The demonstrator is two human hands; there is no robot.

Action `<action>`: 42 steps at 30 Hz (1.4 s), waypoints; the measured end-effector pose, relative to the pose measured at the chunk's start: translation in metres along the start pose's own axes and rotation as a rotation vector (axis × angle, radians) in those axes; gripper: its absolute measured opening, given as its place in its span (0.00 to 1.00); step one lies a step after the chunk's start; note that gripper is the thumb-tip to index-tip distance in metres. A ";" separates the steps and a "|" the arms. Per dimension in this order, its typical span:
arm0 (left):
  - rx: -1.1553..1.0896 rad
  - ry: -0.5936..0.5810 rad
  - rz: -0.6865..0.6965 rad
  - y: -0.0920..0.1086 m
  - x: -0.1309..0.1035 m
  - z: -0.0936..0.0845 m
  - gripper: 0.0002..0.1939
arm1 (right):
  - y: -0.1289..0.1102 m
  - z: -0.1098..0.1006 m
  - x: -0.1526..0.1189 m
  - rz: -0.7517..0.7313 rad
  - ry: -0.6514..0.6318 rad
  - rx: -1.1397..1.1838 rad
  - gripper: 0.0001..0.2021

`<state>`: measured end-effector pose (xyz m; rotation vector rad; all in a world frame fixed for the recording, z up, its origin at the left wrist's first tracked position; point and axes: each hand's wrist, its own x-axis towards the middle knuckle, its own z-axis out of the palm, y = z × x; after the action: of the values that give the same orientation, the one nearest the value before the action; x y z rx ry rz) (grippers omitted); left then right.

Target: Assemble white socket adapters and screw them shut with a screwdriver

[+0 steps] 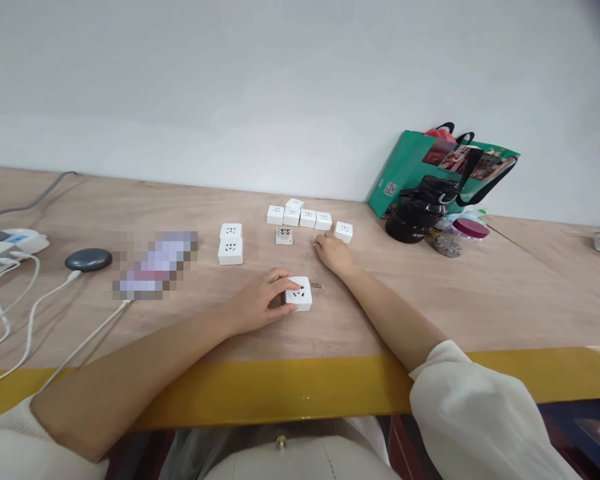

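My left hand [261, 300] grips a white socket block [303, 298] near the front of the table, fingers on its top face and thumb at its near left side. My right hand [333, 252] rests farther back on the tabletop, fingers bent together; whatever may be between the fingertips is hidden. Just beyond it sits a row of white socket blocks [308, 218], and one more block [344, 231] lies to its right. A small clear piece [317, 285] lies right of the held block. An open socket part with copper-coloured contacts [284, 235] lies left of my right hand.
Two white socket blocks [231, 251] stand at the left. A blurred phone [155, 263], a dark round device [89, 259] and white cables lie farther left. At the back right are a green bag [405, 163], a black flask [415, 213] and a red-lidded jar [470, 228].
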<state>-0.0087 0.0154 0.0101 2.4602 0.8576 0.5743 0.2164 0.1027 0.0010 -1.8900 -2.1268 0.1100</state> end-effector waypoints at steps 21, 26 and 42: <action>-0.051 0.014 -0.139 0.007 0.000 -0.008 0.26 | -0.051 -0.041 -0.076 -0.192 -0.370 0.876 0.03; -0.042 0.014 -0.128 0.006 0.000 -0.008 0.25 | -0.049 -0.045 -0.076 -0.295 -0.343 0.768 0.04; -0.058 -0.006 -0.128 0.010 0.000 -0.011 0.23 | -0.054 -0.056 -0.082 -0.557 -0.223 0.344 0.06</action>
<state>-0.0102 0.0116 0.0245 2.3340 0.9744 0.5375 0.1876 0.0069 0.0544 -1.0948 -2.4996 0.5438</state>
